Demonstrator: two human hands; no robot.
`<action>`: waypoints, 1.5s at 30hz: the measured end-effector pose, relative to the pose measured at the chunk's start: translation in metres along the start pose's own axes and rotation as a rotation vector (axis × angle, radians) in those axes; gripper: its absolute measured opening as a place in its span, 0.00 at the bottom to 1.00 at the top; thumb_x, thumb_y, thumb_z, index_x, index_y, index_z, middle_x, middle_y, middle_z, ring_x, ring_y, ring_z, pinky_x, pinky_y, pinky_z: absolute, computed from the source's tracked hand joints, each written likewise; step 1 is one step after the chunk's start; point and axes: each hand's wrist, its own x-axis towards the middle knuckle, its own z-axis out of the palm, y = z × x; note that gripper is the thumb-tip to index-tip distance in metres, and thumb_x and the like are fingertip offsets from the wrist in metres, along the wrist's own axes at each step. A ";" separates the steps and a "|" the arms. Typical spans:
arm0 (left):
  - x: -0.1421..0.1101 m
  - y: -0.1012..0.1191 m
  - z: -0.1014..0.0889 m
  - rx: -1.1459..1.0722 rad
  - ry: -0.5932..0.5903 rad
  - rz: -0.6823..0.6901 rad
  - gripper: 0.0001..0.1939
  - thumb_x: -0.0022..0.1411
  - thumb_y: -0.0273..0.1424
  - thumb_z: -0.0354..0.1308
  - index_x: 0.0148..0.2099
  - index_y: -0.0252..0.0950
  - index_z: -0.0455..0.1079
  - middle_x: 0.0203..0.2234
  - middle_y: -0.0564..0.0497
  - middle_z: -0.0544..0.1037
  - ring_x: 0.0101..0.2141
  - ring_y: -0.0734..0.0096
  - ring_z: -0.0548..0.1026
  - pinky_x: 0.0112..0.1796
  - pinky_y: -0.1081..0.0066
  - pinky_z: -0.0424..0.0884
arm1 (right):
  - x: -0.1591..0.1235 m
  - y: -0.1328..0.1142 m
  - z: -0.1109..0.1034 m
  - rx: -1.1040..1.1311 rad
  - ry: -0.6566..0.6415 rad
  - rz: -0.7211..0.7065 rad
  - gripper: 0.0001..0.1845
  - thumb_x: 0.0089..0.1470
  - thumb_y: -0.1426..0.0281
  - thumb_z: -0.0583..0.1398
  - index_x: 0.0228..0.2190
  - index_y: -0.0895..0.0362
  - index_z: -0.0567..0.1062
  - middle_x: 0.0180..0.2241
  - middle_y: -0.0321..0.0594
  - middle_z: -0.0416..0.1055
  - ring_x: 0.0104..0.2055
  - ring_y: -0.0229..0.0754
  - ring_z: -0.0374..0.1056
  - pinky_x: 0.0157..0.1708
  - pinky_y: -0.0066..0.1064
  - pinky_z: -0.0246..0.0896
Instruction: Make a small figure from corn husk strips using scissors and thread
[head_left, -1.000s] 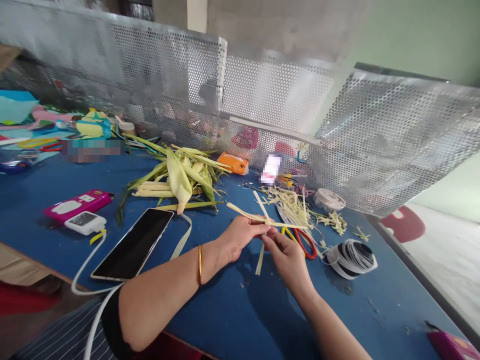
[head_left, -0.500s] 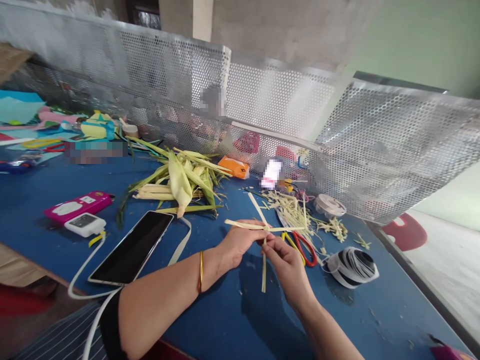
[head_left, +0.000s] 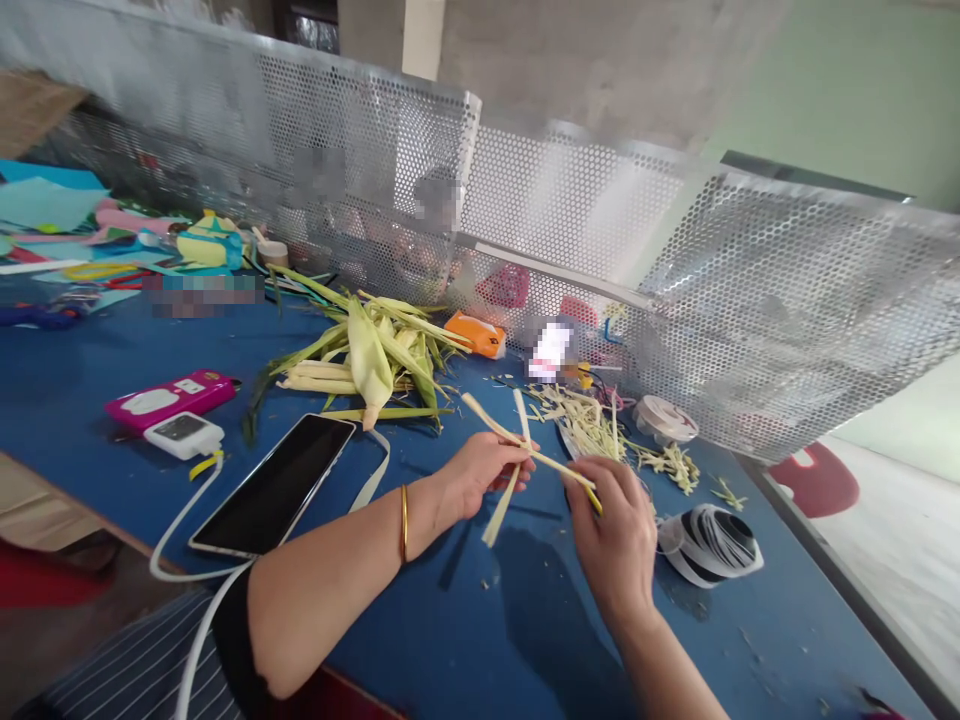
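Observation:
My left hand (head_left: 491, 472) pinches the crossing point of pale corn husk strips (head_left: 504, 505), held above the blue table. The strips form a cross, with arms pointing up, left, down and right. The right-hand arm passes over the fingers of my right hand (head_left: 613, 530). That hand is curled over the scissors (head_left: 595, 499); a bit of yellow handle shows beside its thumb, while the red handle is hidden. Beyond the hands lies a pile of shredded husk (head_left: 592, 425). A black-and-white cone of thread (head_left: 709, 545) stands right of my right hand.
Corn husks (head_left: 369, 365) are heaped behind my left hand. Left of my arm lie a dark-screened phone (head_left: 274, 485), a magenta case (head_left: 172, 400) and a white device (head_left: 184, 435) with a cable. A perforated metal screen (head_left: 555, 200) borders the back; a white ribbon roll (head_left: 665, 418) sits before it.
My right hand has let go of the husk strips and moved right onto the scissors. The husk cross has turned in my left hand, its lower arm now slanting left.

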 end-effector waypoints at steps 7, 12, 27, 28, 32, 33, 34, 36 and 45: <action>-0.001 -0.006 0.001 0.241 -0.004 0.074 0.13 0.48 0.33 0.67 0.36 0.32 0.77 0.24 0.52 0.75 0.24 0.76 0.69 0.25 0.76 0.64 | -0.001 0.008 0.006 -0.084 -0.284 -0.064 0.15 0.64 0.64 0.52 0.28 0.53 0.74 0.24 0.37 0.73 0.29 0.42 0.68 0.45 0.38 0.55; -0.002 -0.008 0.005 0.385 0.074 0.173 0.08 0.51 0.31 0.64 0.33 0.33 0.78 0.28 0.49 0.79 0.24 0.73 0.73 0.23 0.76 0.61 | -0.010 -0.006 0.008 0.000 -0.311 0.042 0.18 0.63 0.64 0.52 0.22 0.53 0.70 0.21 0.37 0.69 0.28 0.42 0.64 0.32 0.31 0.52; -0.007 0.006 0.001 0.253 -0.147 -0.051 0.17 0.47 0.41 0.68 0.34 0.32 0.77 0.31 0.45 0.81 0.23 0.76 0.72 0.22 0.76 0.60 | 0.009 0.007 0.001 1.020 -0.215 0.860 0.25 0.44 0.47 0.65 0.31 0.57 0.79 0.22 0.36 0.69 0.22 0.38 0.62 0.27 0.32 0.62; -0.008 0.005 0.001 0.280 -0.177 -0.062 0.20 0.47 0.44 0.68 0.34 0.32 0.77 0.31 0.45 0.81 0.23 0.76 0.72 0.21 0.76 0.60 | 0.009 0.008 0.003 1.077 -0.209 0.878 0.23 0.42 0.50 0.68 0.31 0.57 0.79 0.21 0.33 0.66 0.21 0.36 0.60 0.25 0.31 0.61; -0.008 -0.003 0.001 0.444 -0.232 0.001 0.24 0.48 0.50 0.65 0.32 0.32 0.77 0.26 0.47 0.79 0.23 0.75 0.72 0.21 0.76 0.59 | 0.007 0.001 0.007 1.148 -0.204 0.857 0.17 0.39 0.58 0.71 0.27 0.57 0.79 0.18 0.31 0.63 0.21 0.34 0.57 0.24 0.29 0.59; -0.008 -0.005 0.002 0.467 -0.240 0.020 0.23 0.48 0.50 0.65 0.32 0.33 0.77 0.25 0.48 0.78 0.23 0.75 0.71 0.21 0.76 0.59 | 0.006 0.000 0.008 1.142 -0.180 0.857 0.17 0.38 0.59 0.72 0.26 0.58 0.78 0.18 0.32 0.64 0.21 0.34 0.58 0.24 0.28 0.59; -0.008 -0.006 0.002 0.479 -0.245 0.030 0.22 0.48 0.49 0.66 0.31 0.33 0.77 0.24 0.49 0.78 0.22 0.76 0.71 0.21 0.76 0.58 | 0.005 -0.001 0.009 1.134 -0.153 0.857 0.16 0.36 0.60 0.72 0.24 0.58 0.78 0.18 0.32 0.65 0.21 0.34 0.59 0.24 0.28 0.59; -0.008 -0.007 0.004 0.483 -0.242 0.024 0.19 0.47 0.46 0.67 0.30 0.33 0.77 0.23 0.50 0.77 0.21 0.76 0.70 0.20 0.76 0.58 | 0.004 -0.002 0.011 1.112 -0.096 0.852 0.15 0.36 0.61 0.72 0.22 0.58 0.77 0.19 0.34 0.67 0.21 0.34 0.60 0.24 0.28 0.58; -0.008 -0.004 0.003 0.449 -0.219 -0.053 0.19 0.45 0.45 0.68 0.30 0.32 0.76 0.24 0.48 0.78 0.22 0.75 0.72 0.21 0.75 0.59 | 0.006 0.004 0.010 1.070 -0.088 0.803 0.15 0.40 0.60 0.71 0.25 0.59 0.80 0.19 0.34 0.68 0.22 0.35 0.63 0.26 0.29 0.61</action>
